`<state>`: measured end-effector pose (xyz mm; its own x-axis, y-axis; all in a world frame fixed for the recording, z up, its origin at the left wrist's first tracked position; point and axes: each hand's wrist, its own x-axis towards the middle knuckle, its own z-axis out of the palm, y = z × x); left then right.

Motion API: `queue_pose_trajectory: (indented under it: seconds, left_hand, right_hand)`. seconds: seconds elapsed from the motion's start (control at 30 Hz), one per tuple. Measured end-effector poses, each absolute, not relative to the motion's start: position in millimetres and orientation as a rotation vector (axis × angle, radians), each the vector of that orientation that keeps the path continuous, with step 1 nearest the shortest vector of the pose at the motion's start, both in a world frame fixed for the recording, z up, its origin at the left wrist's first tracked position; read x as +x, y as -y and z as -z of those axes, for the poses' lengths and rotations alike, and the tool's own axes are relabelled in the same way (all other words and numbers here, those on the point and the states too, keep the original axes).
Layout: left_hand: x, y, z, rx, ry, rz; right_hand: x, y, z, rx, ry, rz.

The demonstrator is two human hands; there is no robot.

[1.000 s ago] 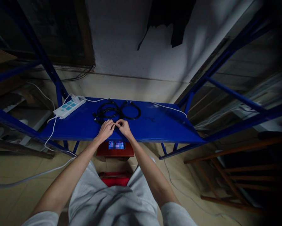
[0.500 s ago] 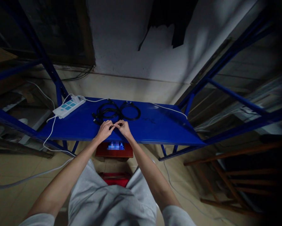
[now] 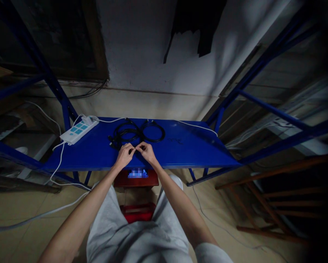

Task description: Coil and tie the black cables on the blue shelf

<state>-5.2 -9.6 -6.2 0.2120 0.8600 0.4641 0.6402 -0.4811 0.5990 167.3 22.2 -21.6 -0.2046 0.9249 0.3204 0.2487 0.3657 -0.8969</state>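
Note:
Above the front part of the blue shelf (image 3: 191,155), my left hand (image 3: 124,155) and my right hand (image 3: 147,151) nearly meet. Each is closed in a pinch, thumb against fingers. Whatever lies between the fingertips is too small and dark to name. Just behind them are coiled black cables (image 3: 164,133) with plug ends; the hands partly cover their near side. A few thin dark strips (image 3: 175,140) lie on the shelf to the right of my right hand.
A white power strip (image 3: 79,130) with a white cord sits at the shelf's left end. Blue posts frame both sides. Under the shelf, a lit screen (image 3: 138,173) rests on a reddish-brown stool (image 3: 150,179). Wooden furniture (image 3: 257,173) stands at right.
My hands stay pinched close together, with a slight shift of the fingers. The whole view has moved a little; the cables and power strip lie as before.

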Motion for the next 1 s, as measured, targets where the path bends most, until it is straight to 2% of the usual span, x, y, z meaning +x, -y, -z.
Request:
queue_pose_trajectory:
  seconds: [0.2, 0.5, 0.77, 1.0]
  left_hand:
    - [-5.7, 7.7, 5.0, 2.039, -1.331, -1.333]
    - [-8.5, 3.8, 7.2, 1.934, -1.299, -1.297]
    - [-8.9, -1.5, 13.7, 2.025, -1.416, -1.255]
    - [-9.4, -1.3, 12.7, 2.080, -1.488, -1.219]
  right_hand:
    - [165.5, -19.1, 16.6, -1.084, 1.710, -0.844]
    - [159.9, -14.3, 15.7, -1.142, 1.876, -0.615]
    - [168.1, -20.1, 17.5, -1.040, 1.774, -0.874]
    - [168.1, -19.0, 15.0, -0.970, 1.775, -0.876]
